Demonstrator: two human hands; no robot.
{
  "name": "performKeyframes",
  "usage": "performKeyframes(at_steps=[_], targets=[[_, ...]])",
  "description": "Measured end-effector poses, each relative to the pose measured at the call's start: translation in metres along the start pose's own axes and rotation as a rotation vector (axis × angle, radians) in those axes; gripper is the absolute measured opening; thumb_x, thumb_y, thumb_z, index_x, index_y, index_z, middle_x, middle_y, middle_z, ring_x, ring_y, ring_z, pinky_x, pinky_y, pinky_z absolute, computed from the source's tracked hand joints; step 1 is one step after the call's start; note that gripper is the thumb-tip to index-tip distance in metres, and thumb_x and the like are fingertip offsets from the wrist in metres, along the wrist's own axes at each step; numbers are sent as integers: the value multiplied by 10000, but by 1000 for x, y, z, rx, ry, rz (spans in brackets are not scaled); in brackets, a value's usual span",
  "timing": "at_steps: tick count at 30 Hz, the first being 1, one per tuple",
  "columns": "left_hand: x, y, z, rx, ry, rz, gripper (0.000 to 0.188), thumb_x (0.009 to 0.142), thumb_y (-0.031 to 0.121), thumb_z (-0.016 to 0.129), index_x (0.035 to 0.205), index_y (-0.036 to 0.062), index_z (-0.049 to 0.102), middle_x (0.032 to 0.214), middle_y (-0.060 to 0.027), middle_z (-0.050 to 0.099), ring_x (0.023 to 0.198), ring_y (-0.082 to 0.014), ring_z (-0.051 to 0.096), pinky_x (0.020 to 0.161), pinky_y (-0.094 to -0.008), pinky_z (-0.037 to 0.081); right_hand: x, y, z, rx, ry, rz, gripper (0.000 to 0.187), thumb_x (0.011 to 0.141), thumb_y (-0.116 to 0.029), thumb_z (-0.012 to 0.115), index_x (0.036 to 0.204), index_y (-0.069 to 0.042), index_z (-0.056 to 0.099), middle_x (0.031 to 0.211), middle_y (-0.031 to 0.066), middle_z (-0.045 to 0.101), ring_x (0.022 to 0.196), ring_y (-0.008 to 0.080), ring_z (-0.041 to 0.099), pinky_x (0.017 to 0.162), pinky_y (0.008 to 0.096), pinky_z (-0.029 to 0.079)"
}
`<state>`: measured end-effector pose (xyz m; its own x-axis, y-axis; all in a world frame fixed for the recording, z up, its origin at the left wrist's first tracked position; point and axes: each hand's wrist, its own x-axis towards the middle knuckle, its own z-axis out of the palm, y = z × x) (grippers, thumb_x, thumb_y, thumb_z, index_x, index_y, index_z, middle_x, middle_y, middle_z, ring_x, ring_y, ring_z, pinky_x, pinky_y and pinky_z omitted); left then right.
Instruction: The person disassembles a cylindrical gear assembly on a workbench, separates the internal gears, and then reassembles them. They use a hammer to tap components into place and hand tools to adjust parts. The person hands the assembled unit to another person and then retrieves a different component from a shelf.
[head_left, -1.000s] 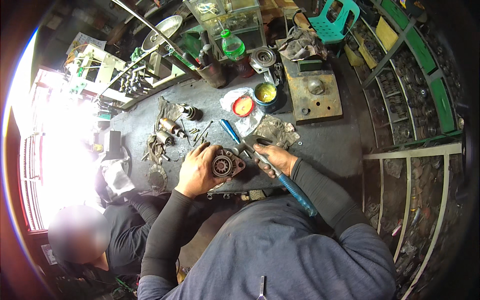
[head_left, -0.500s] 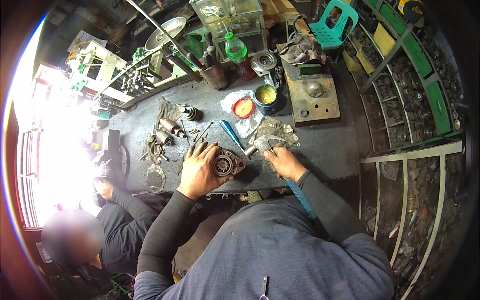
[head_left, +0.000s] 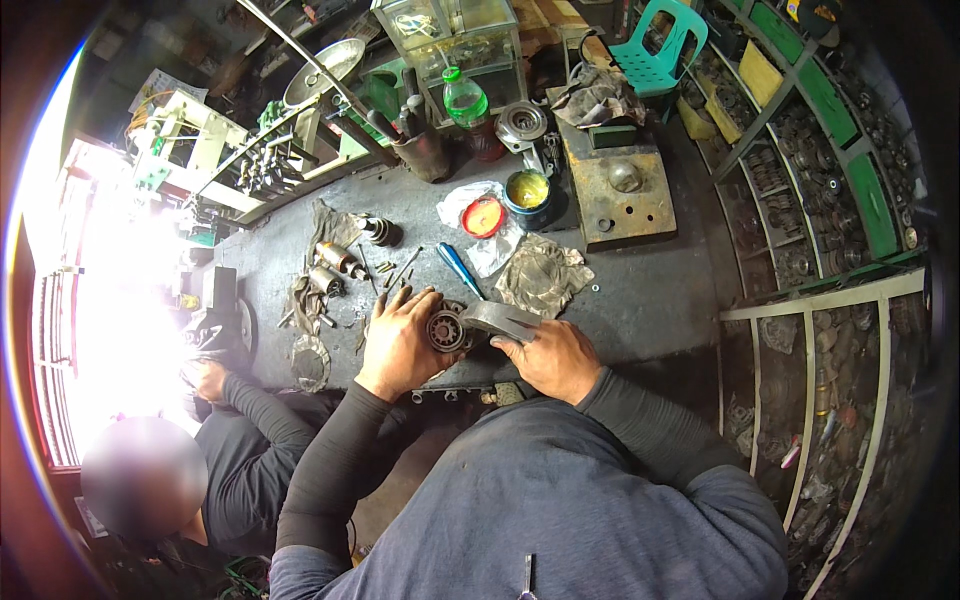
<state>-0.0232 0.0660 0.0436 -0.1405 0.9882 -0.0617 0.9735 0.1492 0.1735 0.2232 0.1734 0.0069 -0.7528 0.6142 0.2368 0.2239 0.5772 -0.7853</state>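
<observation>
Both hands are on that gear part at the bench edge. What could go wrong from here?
1. The gear part sits near the bench edge under the left hand; a slip might drop it.
2. The right hand holds a metal piece against it; fingers could get pinched.
3. Loose small parts lie beside the left hand and might get knocked off.

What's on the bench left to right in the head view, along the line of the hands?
Round toothed ring → left hand → geared metal part → right hand. Farther back: small cylinders → blue-handled screwdriver → crumpled rag → rusty metal block.
</observation>
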Motion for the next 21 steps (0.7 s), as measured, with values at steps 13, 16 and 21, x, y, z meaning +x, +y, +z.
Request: performKeyframes(at_steps=[13,16,21], targets=[[-2,-3,6,35,47,37,930,719,593,938,1429,58,664,1489,-141,690,1456,-422,582,1253,-621,380,-14,-21,-4,74,85,30,260,1065,-328,705,1239,-143,763,927,185,784,833,430,765,706,521,621],[-1,-3,6,52,58,55,935,714,575,943,1438,57,657,1493,-139,686,1472,-406,567,1259,-622,372,-15,-15,10,9,-41,56,254,1042,-247,740,1230,-77,759,1017,194,789,890,444,762,742,507,622],[-13,-8,-11,141,-30,30,1142,666,558,980,1603,104,510,1647,-176,534,1556,-407,460,1276,-618,345,-8,-5,15,3,-90,-10,294,1035,-259,748,1273,-89,728,1081,196,784,893,453,759,752,535,619]])
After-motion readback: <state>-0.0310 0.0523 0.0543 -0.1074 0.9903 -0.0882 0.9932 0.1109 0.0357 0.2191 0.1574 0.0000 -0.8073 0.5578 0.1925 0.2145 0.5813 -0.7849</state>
